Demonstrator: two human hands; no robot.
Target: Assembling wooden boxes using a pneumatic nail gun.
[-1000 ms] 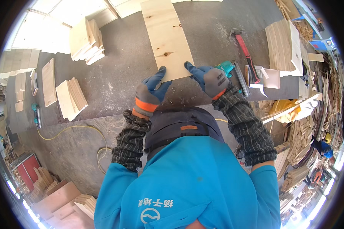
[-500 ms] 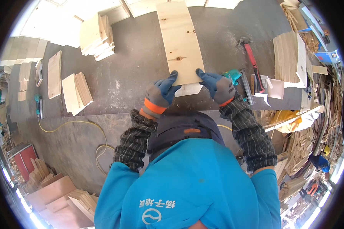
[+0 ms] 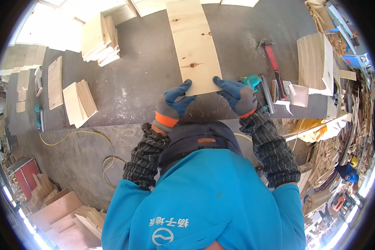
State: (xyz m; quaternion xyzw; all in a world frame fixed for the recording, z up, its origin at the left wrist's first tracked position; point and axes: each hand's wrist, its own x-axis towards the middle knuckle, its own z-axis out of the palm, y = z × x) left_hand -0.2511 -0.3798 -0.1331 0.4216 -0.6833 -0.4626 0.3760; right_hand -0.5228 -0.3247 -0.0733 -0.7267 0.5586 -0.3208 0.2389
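Stacks of small boards (image 3: 80, 102) sit off to the left on the grey workbench (image 3: 141, 75). Left hand (image 3: 173, 106) and right hand (image 3: 237, 96), both gloved, grip the near end of a long plywood plank (image 3: 193, 46) lying mid-bench. Further right: a teal power tool (image 3: 254, 83), maybe a nailer, then a red-handled hammer (image 3: 274, 66).

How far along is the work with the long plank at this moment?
Done, by the look of it: cut boards lie stacked on the workbench. In hand: left hand and right hand grip the near end of the plank, flat on the bench. Left: hammer and green power tool lie untouched.
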